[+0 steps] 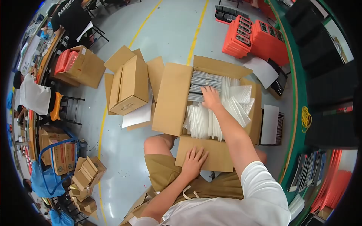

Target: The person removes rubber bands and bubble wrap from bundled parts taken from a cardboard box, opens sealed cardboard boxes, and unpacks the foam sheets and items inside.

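An open cardboard box (171,100) stands between my knees with its flaps folded out. Inside are rows of white bubble-wrap pouches (198,120) and, at the far left, a stack of grey flat packets (205,80). My right hand (211,97) reaches into the box and rests on the grey packets' near edge; its fingertips are partly bent and I cannot make out a grip. On the near flap (217,154) my left hand (194,162) lies flat, fingers spread, holding nothing.
Left of the box, a closed carton (130,84) sits on another open box. Red trays (237,37) are stacked at the far right. A green bench (292,75) runs along the right side. People sit at a long workbench on the left, near a blue trolley (56,147).
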